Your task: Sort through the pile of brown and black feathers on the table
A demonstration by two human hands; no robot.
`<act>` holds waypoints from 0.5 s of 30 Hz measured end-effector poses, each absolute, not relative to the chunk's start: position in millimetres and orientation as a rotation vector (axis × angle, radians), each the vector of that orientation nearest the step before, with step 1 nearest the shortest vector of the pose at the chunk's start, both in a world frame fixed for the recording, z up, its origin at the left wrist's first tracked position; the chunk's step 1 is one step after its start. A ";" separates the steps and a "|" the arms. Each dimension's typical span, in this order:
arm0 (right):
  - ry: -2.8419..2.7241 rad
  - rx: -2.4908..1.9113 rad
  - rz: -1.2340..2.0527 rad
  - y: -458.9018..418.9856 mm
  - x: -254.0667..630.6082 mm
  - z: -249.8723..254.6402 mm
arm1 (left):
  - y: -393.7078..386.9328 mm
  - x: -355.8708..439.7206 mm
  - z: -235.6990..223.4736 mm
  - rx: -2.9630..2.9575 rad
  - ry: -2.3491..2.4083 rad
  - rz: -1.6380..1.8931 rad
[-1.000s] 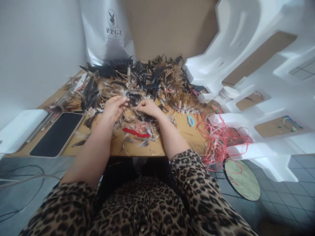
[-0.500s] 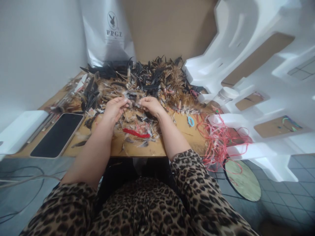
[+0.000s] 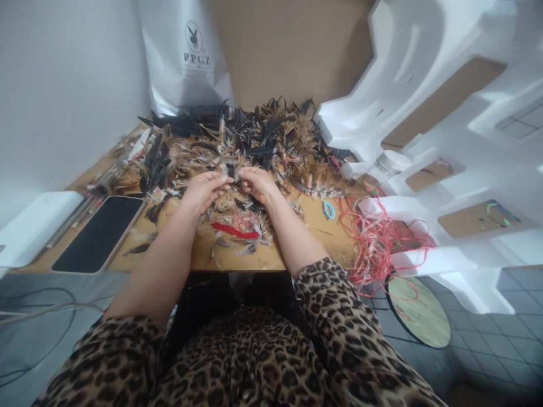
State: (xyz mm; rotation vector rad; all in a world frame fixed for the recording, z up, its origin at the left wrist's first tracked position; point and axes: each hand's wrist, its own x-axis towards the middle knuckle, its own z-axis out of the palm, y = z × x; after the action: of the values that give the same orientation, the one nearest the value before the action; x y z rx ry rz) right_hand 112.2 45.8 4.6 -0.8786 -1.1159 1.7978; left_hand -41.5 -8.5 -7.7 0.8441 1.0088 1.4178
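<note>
A big heap of black and brown feathers [image 3: 254, 135] covers the back half of a wooden table [image 3: 314, 220]. My left hand [image 3: 203, 189] and my right hand [image 3: 257, 183] meet at the heap's near edge. Both have their fingers pinched together on a small dark feather [image 3: 232, 172] held between them. A red strip [image 3: 235, 230] lies on the table just below my hands, among loose feathers.
A black phone [image 3: 99, 232] and a white flat box [image 3: 34, 223] lie at the left. A silver bag [image 3: 186, 56] stands at the back. White foam packing [image 3: 424, 113] rises on the right, with tangled red strings [image 3: 382, 237], a blue band [image 3: 328, 209] and a round disc [image 3: 419, 308] near it.
My hands have drawn closer together and moved slightly up the heap; their fingertips now meet on a small feather.
</note>
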 end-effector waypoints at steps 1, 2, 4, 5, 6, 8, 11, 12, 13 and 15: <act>-1.114 -0.889 1.792 44.3 109.9 4.4 | -8.6 -40.8 -8.1 0.855 1.013 1.406; -1.114 -0.899 1.785 42.4 107.6 4.4 | -8.7 -40.0 -8.5 0.861 1.014 1.398; -1.112 -0.905 1.767 38.4 103.4 4.7 | -8.6 -38.7 -9.1 0.863 1.009 1.385; -1.108 -0.902 1.758 36.4 101.5 4.9 | -8.5 -38.2 -9.3 0.861 1.006 1.380; -1.102 -0.899 1.750 34.7 99.8 4.8 | -8.3 -37.9 -9.5 0.857 1.001 1.374; -1.086 -0.904 1.735 32.2 97.0 4.1 | -7.9 -37.3 -9.6 0.850 0.992 1.365; -1.072 -0.930 1.713 31.3 94.4 2.0 | -7.7 -36.7 -9.3 0.837 0.978 1.364; -1.072 -0.933 1.710 31.3 94.1 1.5 | -7.6 -36.6 -9.1 0.827 0.974 1.372; -1.075 -0.930 1.710 31.4 94.0 1.2 | -7.5 -36.6 -9.0 0.813 0.970 1.385; -1.076 -0.917 1.710 31.3 94.3 1.4 | -7.0 -36.7 -9.0 0.781 0.962 1.415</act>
State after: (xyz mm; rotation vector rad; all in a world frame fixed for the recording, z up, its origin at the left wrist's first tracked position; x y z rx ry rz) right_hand 94.3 31.3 1.4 -0.9168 -1.0761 1.7099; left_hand -36.7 -7.0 -9.0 0.7814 0.9624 1.4148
